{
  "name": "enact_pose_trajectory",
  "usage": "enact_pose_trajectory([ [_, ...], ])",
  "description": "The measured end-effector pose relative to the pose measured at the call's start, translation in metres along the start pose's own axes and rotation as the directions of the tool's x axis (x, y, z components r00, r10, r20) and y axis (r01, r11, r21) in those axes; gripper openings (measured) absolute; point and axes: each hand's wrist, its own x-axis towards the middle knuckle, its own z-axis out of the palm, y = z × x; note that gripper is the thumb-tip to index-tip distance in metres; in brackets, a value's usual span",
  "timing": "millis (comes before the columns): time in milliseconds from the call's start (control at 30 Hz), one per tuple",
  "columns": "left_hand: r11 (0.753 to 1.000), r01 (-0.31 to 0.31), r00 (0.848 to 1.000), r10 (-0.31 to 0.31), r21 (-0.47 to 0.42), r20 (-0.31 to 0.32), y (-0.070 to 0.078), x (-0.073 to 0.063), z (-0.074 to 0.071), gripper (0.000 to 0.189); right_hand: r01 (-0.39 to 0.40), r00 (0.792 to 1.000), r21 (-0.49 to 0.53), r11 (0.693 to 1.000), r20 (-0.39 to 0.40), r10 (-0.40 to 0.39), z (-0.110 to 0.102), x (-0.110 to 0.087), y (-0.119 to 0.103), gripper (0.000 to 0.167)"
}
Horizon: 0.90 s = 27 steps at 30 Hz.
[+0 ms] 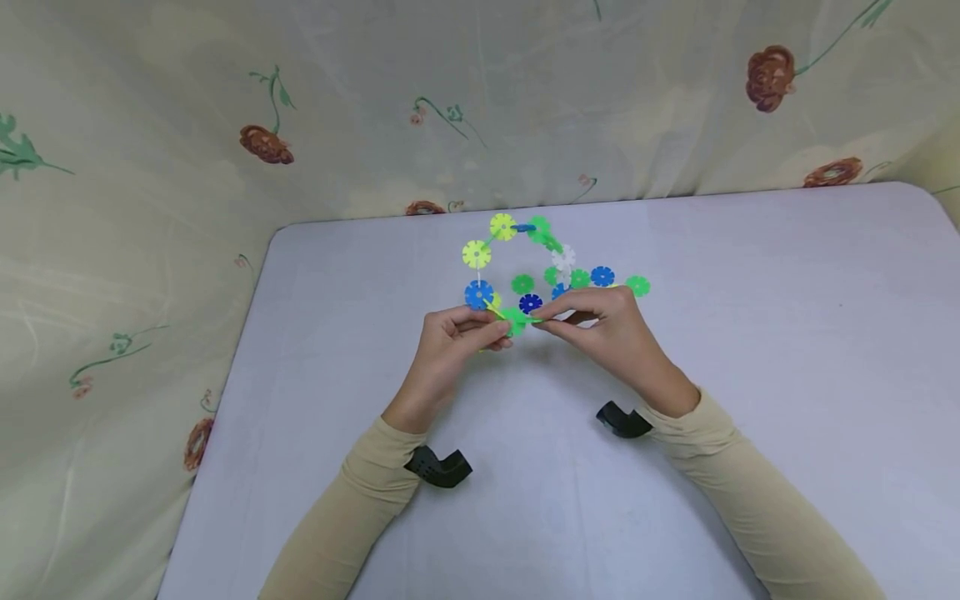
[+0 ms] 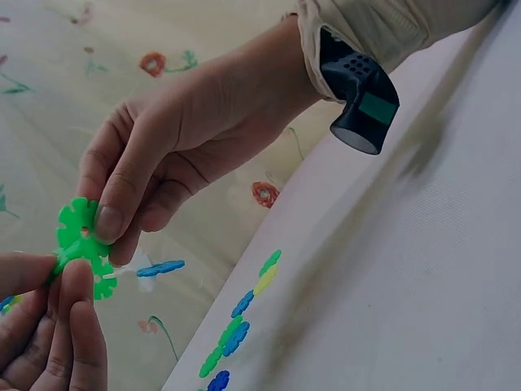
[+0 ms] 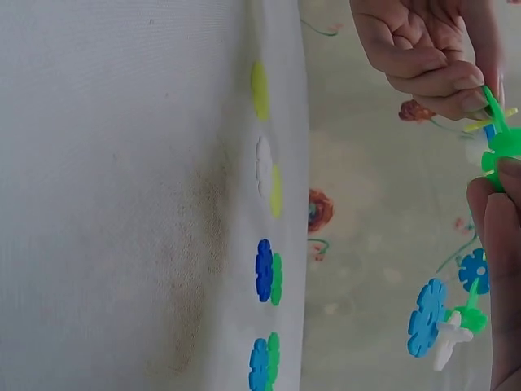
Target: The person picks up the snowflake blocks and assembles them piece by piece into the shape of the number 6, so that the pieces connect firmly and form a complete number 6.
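Far on the white table (image 1: 555, 533), loose notched plastic discs (image 1: 597, 279) are left unjoined. A curved multicoloured disc chain (image 1: 469, 254) is partly assembled; green discs (image 1: 515, 321) are pinched by left hand (image 1: 450, 340) and right hand (image 1: 611, 329).

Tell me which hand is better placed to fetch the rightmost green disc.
Likely the right hand: it is nearer that green disc than the left hand, though both grip green pieces.

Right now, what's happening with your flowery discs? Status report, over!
Left fingers, right fingers: pinching green discs. Disc chain: looping out beyond them. Loose discs lie on the table nearby; nothing seen blocking. Over.
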Motion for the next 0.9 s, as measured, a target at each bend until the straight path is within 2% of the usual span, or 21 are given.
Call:
enact_pose_trajectory([
  [200,1.0,-0.021,1.0,0.021,0.02,-0.011,0.0,0.0,0.002,0.017,0.018,1.0,-0.001,1.0,-0.016,-0.018,0.003,-0.001,-0.002,0.02],
  [400,1.0,-0.004,0.999,0.004,0.0,-0.037,-0.001,0.0,0.004,0.017,0.07,0.997,-0.056,0.996,-0.03,-0.072,0.007,-0.002,-0.005,0.02],
  [600,1.0,0.014,0.999,-0.015,-0.021,-0.037,-0.001,-0.001,0.005,0.013,0.106,0.993,-0.077,0.991,-0.041,-0.11,0.01,-0.002,-0.006,0.021],
  [900,0.998,0.023,0.998,-0.025,-0.051,-0.052,0.001,-0.001,0.006,0.011,0.097,0.995,-0.107,0.99,0.013,-0.096,0.007,0.001,-0.008,0.022],
])
